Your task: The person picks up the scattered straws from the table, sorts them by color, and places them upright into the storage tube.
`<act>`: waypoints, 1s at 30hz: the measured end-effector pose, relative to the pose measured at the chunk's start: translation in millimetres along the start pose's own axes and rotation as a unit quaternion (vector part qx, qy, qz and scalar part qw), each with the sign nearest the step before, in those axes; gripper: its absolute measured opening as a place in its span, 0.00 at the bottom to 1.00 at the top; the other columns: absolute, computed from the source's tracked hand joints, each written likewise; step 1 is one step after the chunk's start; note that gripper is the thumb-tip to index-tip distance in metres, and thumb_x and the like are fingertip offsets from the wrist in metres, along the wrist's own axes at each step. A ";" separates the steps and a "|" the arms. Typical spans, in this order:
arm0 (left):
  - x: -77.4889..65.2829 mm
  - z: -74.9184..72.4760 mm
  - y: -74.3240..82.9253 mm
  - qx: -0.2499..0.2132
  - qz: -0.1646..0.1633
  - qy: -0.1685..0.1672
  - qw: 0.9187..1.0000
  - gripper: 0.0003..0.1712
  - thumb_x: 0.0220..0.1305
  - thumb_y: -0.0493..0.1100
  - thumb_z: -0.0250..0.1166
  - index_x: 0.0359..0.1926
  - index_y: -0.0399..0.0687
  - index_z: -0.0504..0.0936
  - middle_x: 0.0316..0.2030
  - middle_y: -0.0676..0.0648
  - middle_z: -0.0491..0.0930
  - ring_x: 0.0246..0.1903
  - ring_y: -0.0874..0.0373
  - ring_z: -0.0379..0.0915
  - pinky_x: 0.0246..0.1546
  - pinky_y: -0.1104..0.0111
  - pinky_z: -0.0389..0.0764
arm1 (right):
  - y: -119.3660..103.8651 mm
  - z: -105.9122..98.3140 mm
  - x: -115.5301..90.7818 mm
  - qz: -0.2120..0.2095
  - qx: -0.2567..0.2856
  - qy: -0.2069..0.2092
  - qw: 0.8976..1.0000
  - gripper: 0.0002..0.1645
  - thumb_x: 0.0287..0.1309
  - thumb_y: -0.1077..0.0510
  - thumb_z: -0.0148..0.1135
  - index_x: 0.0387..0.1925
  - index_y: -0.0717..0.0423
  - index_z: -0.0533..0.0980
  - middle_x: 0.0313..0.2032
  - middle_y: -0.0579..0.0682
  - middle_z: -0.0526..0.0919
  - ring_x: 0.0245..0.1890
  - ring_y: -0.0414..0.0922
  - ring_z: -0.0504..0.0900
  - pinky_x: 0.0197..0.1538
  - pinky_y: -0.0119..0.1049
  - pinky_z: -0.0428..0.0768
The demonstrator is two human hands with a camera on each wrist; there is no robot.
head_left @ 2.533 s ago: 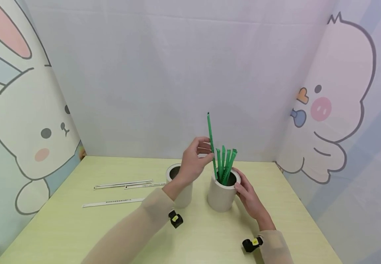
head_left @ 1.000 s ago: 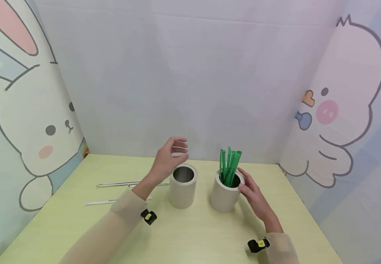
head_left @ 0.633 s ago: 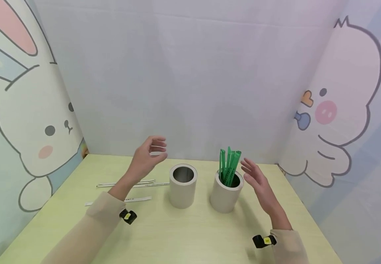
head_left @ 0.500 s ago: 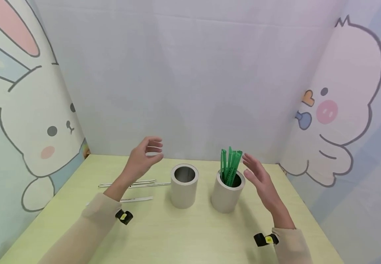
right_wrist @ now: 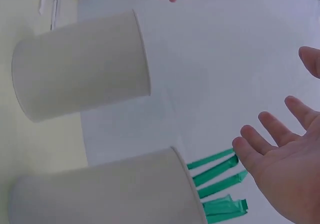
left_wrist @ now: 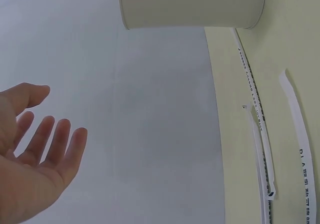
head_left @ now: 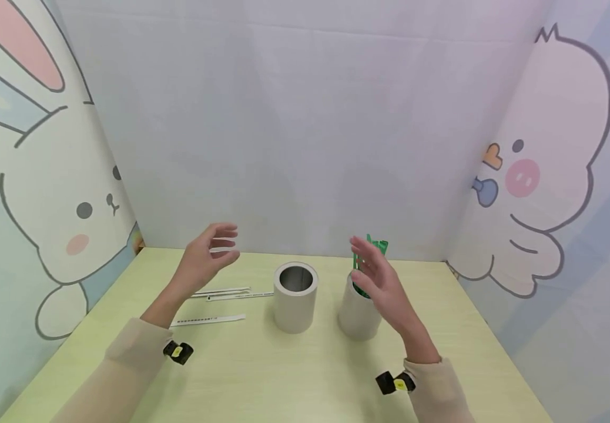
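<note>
My left hand [head_left: 201, 261] hovers over the left of the table, fingers relaxed and holding nothing. Below it lie several paper-wrapped white straws [head_left: 210, 320] with dark print, partly hidden by my wrist. A white cylindrical cup [head_left: 293, 308] stands mid-table, nothing showing in its opening. To its right, a matching cup [head_left: 359, 317] holds several green-wrapped straws [right_wrist: 220, 184] upright. My right hand [head_left: 381, 288] is raised in front of that cup, loosely spread, covering part of its rim and straws in the head view. Nothing is in that hand.
The pale yellow table [head_left: 284, 376] backs onto a plain grey-white cloth wall [head_left: 294, 141]. Side panels carry a cartoon rabbit [head_left: 61, 223] at left and a cartoon chick [head_left: 538, 176] at right. Each wrist wears a small black camera [head_left: 178, 352].
A green straw pinched by my left hand went into the right cup and was let go. My left hand moved left over the white straws. My right hand left the cup's side, then swung left before it.
</note>
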State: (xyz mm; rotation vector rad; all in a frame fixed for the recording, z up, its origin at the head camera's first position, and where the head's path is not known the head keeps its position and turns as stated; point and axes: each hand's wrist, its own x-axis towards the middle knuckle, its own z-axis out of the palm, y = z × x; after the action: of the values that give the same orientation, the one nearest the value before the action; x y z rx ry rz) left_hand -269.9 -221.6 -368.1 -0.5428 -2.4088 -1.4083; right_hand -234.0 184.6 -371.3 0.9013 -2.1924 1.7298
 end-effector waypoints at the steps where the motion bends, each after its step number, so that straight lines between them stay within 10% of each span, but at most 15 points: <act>1: -1.4 -0.7 -1.6 0.000 -0.001 -0.003 1.000 0.32 0.71 0.38 0.71 0.72 0.50 0.73 0.64 0.43 0.79 0.64 0.44 0.77 0.61 0.58 0.83 | 2.2 6.3 1.8 0.001 0.007 -0.003 1.000 0.39 0.78 0.63 0.57 0.83 0.53 0.56 0.80 0.55 0.61 0.81 0.57 0.59 0.80 0.46 0.62; 15: -19.2 -4.9 -27.6 0.006 -0.019 -0.018 1.000 0.32 0.72 0.41 0.72 0.73 0.49 0.73 0.66 0.42 0.78 0.65 0.41 0.77 0.63 0.55 0.82 | 54.0 75.8 10.5 0.095 0.063 0.011 0.993 0.42 0.77 0.57 0.61 0.84 0.49 0.53 0.81 0.57 0.60 0.82 0.59 0.56 0.81 0.60 0.55; 30: -27.9 -6.1 -47.6 0.049 -0.020 -0.061 0.997 0.32 0.71 0.40 0.72 0.73 0.44 0.73 0.66 0.40 0.78 0.62 0.39 0.78 0.63 0.43 0.80 | 86.9 98.3 6.4 0.165 0.119 0.012 0.979 0.42 0.79 0.51 0.58 0.85 0.44 0.52 0.82 0.58 0.57 0.82 0.56 0.55 0.82 0.58 0.55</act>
State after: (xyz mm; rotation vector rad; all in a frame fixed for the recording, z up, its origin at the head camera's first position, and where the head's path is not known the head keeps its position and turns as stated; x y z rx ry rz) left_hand -266.9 -253.0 -413.7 -0.5746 -2.5837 -1.2983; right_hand -268.9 101.6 -466.9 0.5795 -2.2535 2.1793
